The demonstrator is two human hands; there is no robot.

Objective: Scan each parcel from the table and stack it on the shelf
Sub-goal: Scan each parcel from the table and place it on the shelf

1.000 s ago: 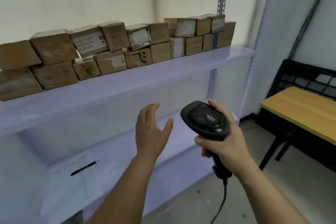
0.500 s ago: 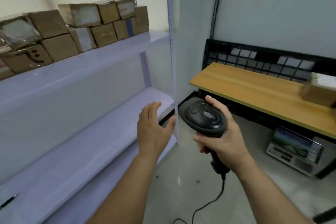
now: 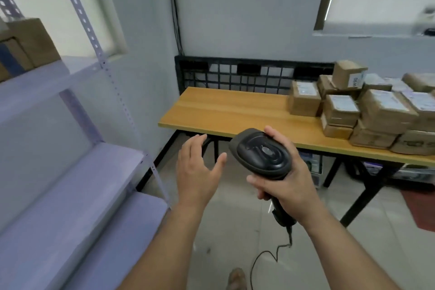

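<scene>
many brown cardboard parcels (image 3: 367, 110) have swung into view, piled on the right of the wooden table (image 3: 235, 110), the lilac metal shelf (image 3: 70, 172) now off left; left hand (image 3: 197, 172) empty, fingers relaxed, right hand (image 3: 287, 186) grasping the black handheld scanner (image 3: 263, 153), so another pick-up looks due

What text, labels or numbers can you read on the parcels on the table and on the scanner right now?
No text can be read for certain.
Side label of the top parcel: dark sideways characters, too blurred.
Front of the bottom box: dark print, too blurred.
White labels on the other parcels: too small.
On the scanner: no text shows.
</scene>
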